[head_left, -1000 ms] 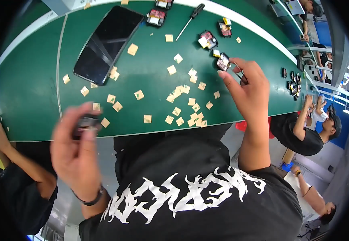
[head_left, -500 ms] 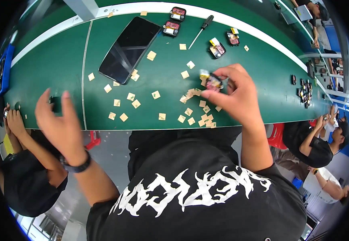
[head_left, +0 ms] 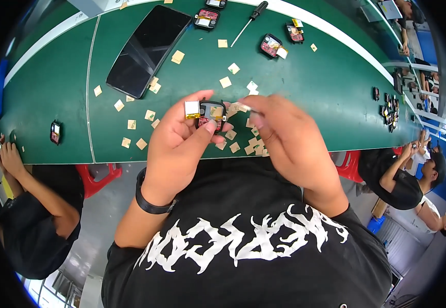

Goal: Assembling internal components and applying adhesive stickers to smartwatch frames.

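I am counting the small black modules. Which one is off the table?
The module in the left hand, held above the table edge. The other modules lie on the green surface.

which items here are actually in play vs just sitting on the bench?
In play:
left hand, holding the small black module with its silver cell
right hand, fingertips at the module with a thin tool, blurred

Lying about:
black phone-like slab
screwdriver
other modules
loose tan squares
lone module at left
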`<state>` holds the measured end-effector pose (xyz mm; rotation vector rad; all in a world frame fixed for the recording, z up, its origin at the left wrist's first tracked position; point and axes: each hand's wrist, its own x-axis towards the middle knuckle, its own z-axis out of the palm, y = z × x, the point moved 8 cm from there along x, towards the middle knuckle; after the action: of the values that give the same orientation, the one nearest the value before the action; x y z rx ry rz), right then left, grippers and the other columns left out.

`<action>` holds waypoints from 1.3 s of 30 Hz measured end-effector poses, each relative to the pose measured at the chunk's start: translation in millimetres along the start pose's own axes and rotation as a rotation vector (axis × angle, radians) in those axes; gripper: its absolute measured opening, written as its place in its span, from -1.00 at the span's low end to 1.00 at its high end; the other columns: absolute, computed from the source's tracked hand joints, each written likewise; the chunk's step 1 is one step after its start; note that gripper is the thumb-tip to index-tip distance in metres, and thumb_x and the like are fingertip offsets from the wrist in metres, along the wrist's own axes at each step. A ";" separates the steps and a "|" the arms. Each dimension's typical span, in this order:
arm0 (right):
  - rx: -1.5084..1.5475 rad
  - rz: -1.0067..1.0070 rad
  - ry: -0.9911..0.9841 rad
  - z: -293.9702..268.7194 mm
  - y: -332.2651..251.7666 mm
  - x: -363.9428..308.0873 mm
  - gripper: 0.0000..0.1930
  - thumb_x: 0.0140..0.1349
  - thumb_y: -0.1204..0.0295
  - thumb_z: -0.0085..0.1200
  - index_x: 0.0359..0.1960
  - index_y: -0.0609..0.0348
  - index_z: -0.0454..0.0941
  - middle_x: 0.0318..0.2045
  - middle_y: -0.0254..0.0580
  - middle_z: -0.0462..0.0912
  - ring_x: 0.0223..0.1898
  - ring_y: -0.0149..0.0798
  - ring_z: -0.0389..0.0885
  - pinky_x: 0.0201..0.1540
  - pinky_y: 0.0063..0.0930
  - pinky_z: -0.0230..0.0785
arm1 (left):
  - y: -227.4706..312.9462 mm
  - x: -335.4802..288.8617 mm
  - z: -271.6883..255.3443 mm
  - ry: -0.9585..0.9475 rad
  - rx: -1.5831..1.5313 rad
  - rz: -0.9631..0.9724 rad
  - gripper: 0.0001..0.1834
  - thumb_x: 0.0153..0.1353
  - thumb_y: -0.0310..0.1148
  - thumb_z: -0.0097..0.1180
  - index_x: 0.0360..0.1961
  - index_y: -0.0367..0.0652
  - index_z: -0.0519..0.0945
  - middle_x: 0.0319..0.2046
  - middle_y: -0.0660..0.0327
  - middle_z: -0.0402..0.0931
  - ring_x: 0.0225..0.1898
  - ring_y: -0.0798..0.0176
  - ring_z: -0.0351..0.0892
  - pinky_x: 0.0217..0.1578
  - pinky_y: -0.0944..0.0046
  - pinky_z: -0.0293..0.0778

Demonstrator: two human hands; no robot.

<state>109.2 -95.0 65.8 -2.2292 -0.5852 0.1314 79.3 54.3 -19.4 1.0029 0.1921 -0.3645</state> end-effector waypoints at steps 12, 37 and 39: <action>-0.294 0.018 -0.152 29.7 14.4 -2.1 -0.78 0.13 0.60 0.13 -0.25 0.21 0.35 -0.56 -0.10 0.58 -0.52 0.08 0.62 -0.52 -0.10 0.42 | -3.2 6.1 2.7 0.087 0.318 0.095 -0.55 0.39 -0.65 0.03 0.29 -0.33 0.41 0.00 0.14 0.60 -0.09 0.36 0.66 -0.19 0.43 0.57; 0.343 0.313 -0.209 33.1 24.4 17.7 -0.84 0.24 0.50 0.24 -0.19 0.27 0.62 -0.54 -0.26 0.59 -0.56 -0.48 0.52 -0.50 -0.50 0.36 | -5.1 2.6 -3.7 -0.100 0.356 0.085 -0.53 0.42 -0.57 -0.03 0.35 -0.33 0.40 -0.14 0.17 0.63 -0.25 0.43 0.63 -0.25 0.41 0.61; 0.423 0.361 -0.193 30.0 21.7 12.9 -0.88 0.25 0.51 0.24 -0.24 0.30 0.59 -0.53 -0.27 0.61 -0.52 -0.49 0.57 -0.47 -0.54 0.39 | -6.9 1.7 -3.4 -0.100 0.327 0.062 -0.51 0.44 -0.56 -0.03 0.38 -0.37 0.35 -0.03 0.16 0.58 -0.14 0.40 0.59 -0.24 0.43 0.56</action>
<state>120.2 -80.7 31.0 -1.8944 -0.2201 0.6042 78.2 53.5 -27.2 1.3063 0.0101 -0.3964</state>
